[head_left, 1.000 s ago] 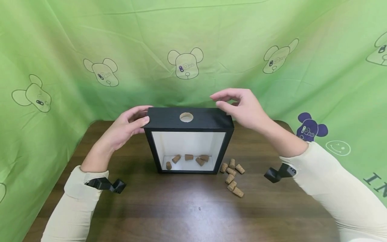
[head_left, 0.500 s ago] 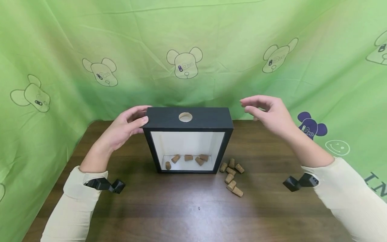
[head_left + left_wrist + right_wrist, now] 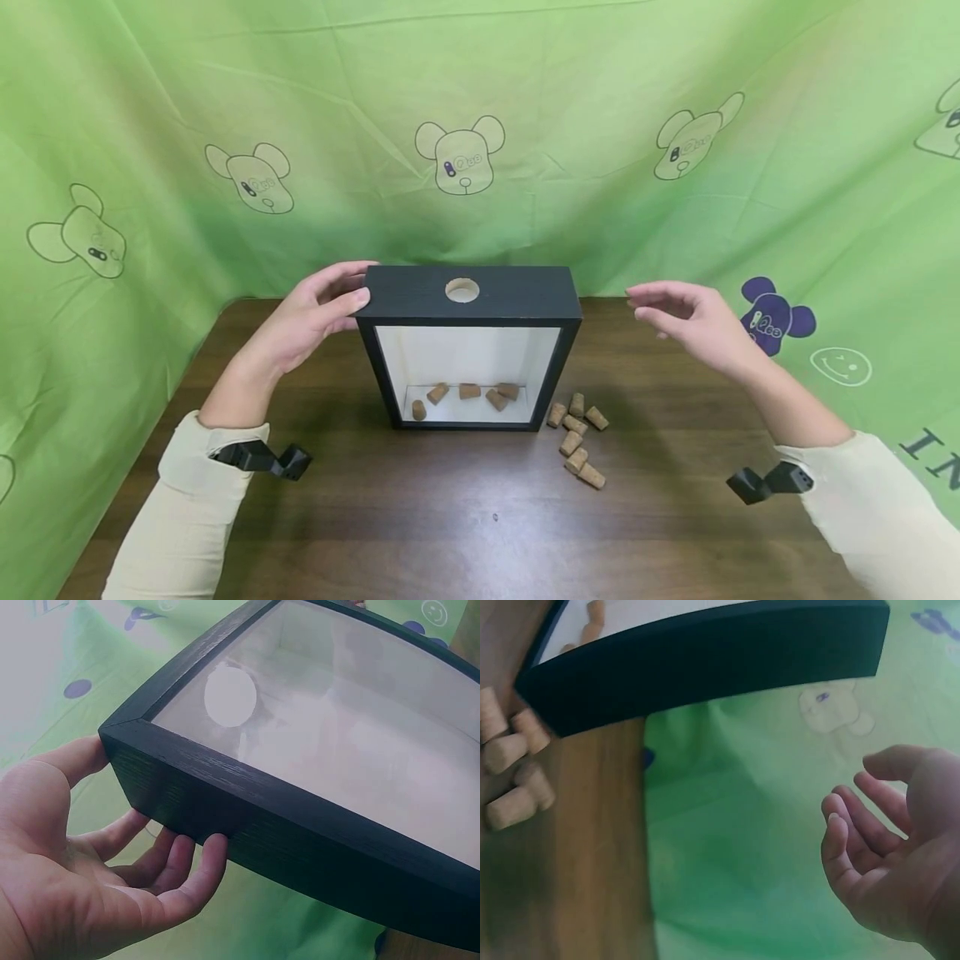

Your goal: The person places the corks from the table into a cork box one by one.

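Observation:
A black-framed box (image 3: pixel 474 292) with a clear front and a round hole in its top stands upright on the table. Several corks (image 3: pixel 468 391) lie on its floor. My left hand (image 3: pixel 307 312) grips the box's top left corner, thumb at the front edge and fingers behind; the left wrist view shows that hand (image 3: pixel 97 862) with its fingertips on the side of the black frame (image 3: pixel 225 802). To the right of the box, my right hand (image 3: pixel 693 321) hangs in the air with loosely bent fingers, holding nothing, as the right wrist view of the hand (image 3: pixel 892 847) also shows.
Several loose corks (image 3: pixel 574 442) lie on the brown table (image 3: pixel 450 542) beside the box's lower right corner. A green curtain (image 3: pixel 360 208) with printed bear heads hangs behind the table and along both sides.
My right hand has moved away from above the box's top right corner, to the right and slightly down. The left hand, the box and the corks have stayed in place.

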### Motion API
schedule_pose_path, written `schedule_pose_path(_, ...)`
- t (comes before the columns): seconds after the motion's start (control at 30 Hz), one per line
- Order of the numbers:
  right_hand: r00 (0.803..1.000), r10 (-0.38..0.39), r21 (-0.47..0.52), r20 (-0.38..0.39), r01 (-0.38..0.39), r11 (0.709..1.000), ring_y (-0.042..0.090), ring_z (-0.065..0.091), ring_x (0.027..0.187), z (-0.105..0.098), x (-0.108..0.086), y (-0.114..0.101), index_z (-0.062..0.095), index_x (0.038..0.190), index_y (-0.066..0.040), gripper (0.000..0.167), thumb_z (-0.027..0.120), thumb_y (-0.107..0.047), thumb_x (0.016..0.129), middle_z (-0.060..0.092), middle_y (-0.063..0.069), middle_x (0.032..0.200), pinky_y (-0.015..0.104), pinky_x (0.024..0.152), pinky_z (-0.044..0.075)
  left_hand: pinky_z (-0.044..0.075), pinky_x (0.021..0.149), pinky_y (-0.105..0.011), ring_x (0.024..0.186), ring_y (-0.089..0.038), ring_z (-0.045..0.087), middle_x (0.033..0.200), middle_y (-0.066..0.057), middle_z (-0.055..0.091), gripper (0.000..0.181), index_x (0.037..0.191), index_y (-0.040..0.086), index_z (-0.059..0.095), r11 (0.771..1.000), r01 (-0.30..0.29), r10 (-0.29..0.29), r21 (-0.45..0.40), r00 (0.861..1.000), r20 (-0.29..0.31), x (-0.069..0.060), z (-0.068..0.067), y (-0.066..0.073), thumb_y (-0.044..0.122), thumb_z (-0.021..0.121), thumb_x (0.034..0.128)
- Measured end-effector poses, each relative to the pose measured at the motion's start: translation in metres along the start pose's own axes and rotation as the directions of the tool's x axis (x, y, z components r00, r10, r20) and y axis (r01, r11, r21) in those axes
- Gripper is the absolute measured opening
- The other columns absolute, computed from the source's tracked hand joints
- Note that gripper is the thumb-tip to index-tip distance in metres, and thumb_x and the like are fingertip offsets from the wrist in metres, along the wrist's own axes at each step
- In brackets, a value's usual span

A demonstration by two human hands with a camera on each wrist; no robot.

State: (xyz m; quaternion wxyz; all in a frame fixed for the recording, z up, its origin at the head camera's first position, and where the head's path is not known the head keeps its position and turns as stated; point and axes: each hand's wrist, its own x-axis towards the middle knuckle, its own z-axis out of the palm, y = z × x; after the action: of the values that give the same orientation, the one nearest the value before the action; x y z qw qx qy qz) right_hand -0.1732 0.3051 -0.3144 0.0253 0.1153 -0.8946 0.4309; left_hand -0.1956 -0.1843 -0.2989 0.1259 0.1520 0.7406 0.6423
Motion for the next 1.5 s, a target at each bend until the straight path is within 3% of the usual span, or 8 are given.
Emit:
schedule_pose_path(0.27, 0.989, -0.12, 0.012, 0.081, 0.12, 0.993, 0.004, 0.068, 0.097, 0.004, -0.02, 0.042, 0.063, 0.131, 0.003, 0.037, 0.069, -0.001, 0.095, 0.069, -0.018, 0.111, 0.016, 0.08, 0.055, 0.052, 0.094, -0.027, 0.126, -0.024, 0.047, 0.149, -0.016, 0.04, 0.055, 0.155, 0.006, 0.039, 1.0, 0.015, -0.015, 0.005, 1.0, -0.001, -0.001, 0.0, -0.001, 0.017, 0.057, 0.1038)
schedule_pose_path(0.5, 0.987, -0.116, 0.001, 0.115, 0.116, 0.993, 0.006, 0.067, 0.097, 0.012, -0.041, 0.071, 0.063, 0.13, 0.005, 0.038, 0.071, -0.005, 0.094, 0.068, -0.016, 0.113, 0.019, 0.079, 0.056, 0.052, 0.094, -0.027, 0.129, -0.026, 0.045, 0.151, -0.015, 0.039, 0.055, 0.155, 0.006, 0.039, 1.0, 0.019, -0.019, 0.011, 1.0, -0.001, -0.001, 0.0, -0.003, 0.017, 0.057, 0.1038)
schedule_pose_path(0.6, 0.987, -0.111, -0.003, 0.112, 0.112, 0.994, 0.005, 0.067, 0.095, 0.021, -0.046, 0.087, 0.063, 0.129, 0.005, 0.039, 0.073, -0.003, 0.092, 0.07, -0.006, 0.112, 0.018, 0.079, 0.056, 0.052, 0.094, -0.027, 0.13, -0.027, 0.044, 0.152, -0.016, 0.038, 0.055, 0.155, 0.006, 0.039, 1.0, 0.019, -0.019, 0.015, 1.0, 0.0, -0.001, 0.0, -0.002, 0.018, 0.057, 0.1038)
schedule_pose_path(0.73, 0.988, -0.085, 0.015, 0.125, 0.084, 0.996, 0.006, 0.067, 0.095, 0.036, -0.054, 0.104, 0.063, 0.129, 0.006, 0.041, 0.074, -0.003, 0.091, 0.069, 0.019, 0.114, 0.018, 0.079, 0.056, 0.052, 0.094, -0.027, 0.129, -0.026, 0.044, 0.152, -0.015, 0.038, 0.055, 0.155, 0.006, 0.039, 1.0, 0.021, -0.021, 0.02, 1.0, -0.002, -0.001, 0.0, -0.001, 0.018, 0.057, 0.1038)
schedule_pose_path(0.83, 0.989, -0.052, 0.036, 0.138, 0.048, 0.998, 0.005, 0.066, 0.094, 0.046, -0.059, 0.113, 0.062, 0.129, 0.008, 0.041, 0.074, -0.003, 0.091, 0.067, 0.027, 0.114, 0.02, 0.078, 0.057, 0.052, 0.094, -0.027, 0.129, -0.026, 0.044, 0.152, -0.016, 0.038, 0.056, 0.155, 0.006, 0.039, 1.0, 0.021, -0.021, 0.019, 1.0, 0.0, -0.001, 0.0, 0.0, 0.019, 0.057, 0.1037)
schedule_pose_path(1.0, 0.99, -0.032, 0.041, 0.136, 0.027, 0.999, 0.004, 0.066, 0.092, 0.06, -0.062, 0.121, 0.062, 0.127, 0.009, 0.041, 0.075, -0.004, 0.091, 0.068, 0.025, 0.111, 0.021, 0.076, 0.057, 0.052, 0.094, -0.026, 0.13, -0.027, 0.044, 0.152, -0.015, 0.038, 0.056, 0.155, 0.007, 0.039, 1.0, 0.02, -0.02, 0.019, 1.0, -0.002, -0.001, 0.0, 0.0, 0.019, 0.057, 0.1037)
schedule_pose_path(1.23, 0.981, -0.066, 0.06, 0.183, 0.056, 0.997, 0.007, 0.066, 0.088, 0.075, -0.063, 0.126, 0.061, 0.125, 0.012, 0.039, 0.074, 0.001, 0.089, 0.069, 0.023, 0.108, 0.021, 0.074, 0.055, 0.052, 0.094, -0.026, 0.13, -0.026, 0.044, 0.152, -0.015, 0.038, 0.056, 0.155, 0.007, 0.039, 1.0, 0.019, -0.019, 0.021, 1.0, -0.007, 0.0, -0.001, -0.001, 0.019, 0.057, 0.1037)
schedule_pose_path(1.5, 0.979, -0.09, 0.061, 0.185, 0.08, 0.995, 0.008, 0.066, 0.085, 0.085, -0.059, 0.129, 0.064, 0.121, 0.012, 0.037, 0.075, 0.002, 0.088, 0.07, 0.021, 0.106, 0.022, 0.074, 0.055, 0.052, 0.094, -0.026, 0.129, -0.026, 0.045, 0.153, -0.015, 0.038, 0.056, 0.155, 0.007, 0.038, 1.0, 0.017, -0.017, 0.017, 1.0, -0.007, 0.0, -0.001, 0.0, 0.018, 0.057, 0.1036)
